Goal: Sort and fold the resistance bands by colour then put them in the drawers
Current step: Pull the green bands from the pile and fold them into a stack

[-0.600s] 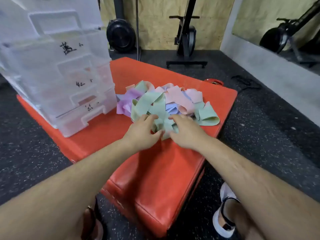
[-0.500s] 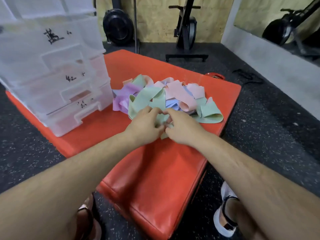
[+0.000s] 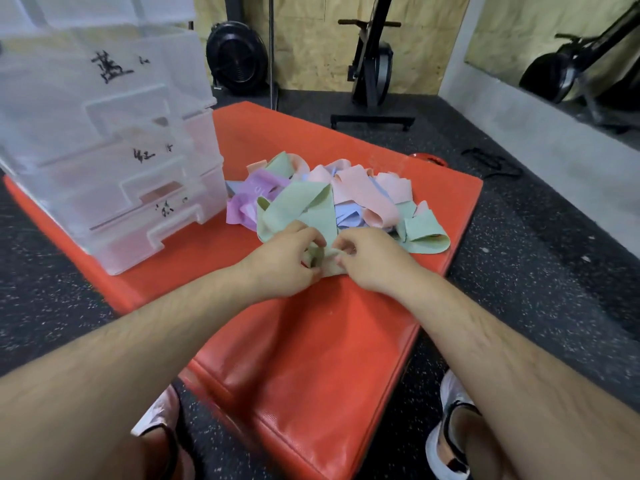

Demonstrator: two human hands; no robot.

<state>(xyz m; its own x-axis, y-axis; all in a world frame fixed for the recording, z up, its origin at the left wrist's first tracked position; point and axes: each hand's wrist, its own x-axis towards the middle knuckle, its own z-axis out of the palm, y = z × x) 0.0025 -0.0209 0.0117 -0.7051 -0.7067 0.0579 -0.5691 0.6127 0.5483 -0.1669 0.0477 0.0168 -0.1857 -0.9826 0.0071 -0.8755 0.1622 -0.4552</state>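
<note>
A tangled heap of resistance bands (image 3: pixel 349 199) in green, pink, purple and pale blue lies on an orange padded box (image 3: pixel 311 358). At the heap's near edge, my left hand (image 3: pixel 287 261) and my right hand (image 3: pixel 370 258) both pinch the same green band (image 3: pixel 325 261), fingers curled round its bunched end. The band runs back into the heap as a wide green strip (image 3: pixel 304 209). A clear plastic drawer unit (image 3: pixel 104 150) with handwritten labels stands on the box at the left, its drawers closed.
The drawer unit sits close to the left side of the heap. Black speckled rubber floor surrounds the box. Gym machines (image 3: pixel 372 64) stand against the plywood back wall, and a mirror (image 3: pixel 571 57) hangs at the right. My shoes (image 3: pixel 453 431) show below.
My hands have drawn closer together on the green band and now pinch its bunched end between them. The view has shifted slightly.
</note>
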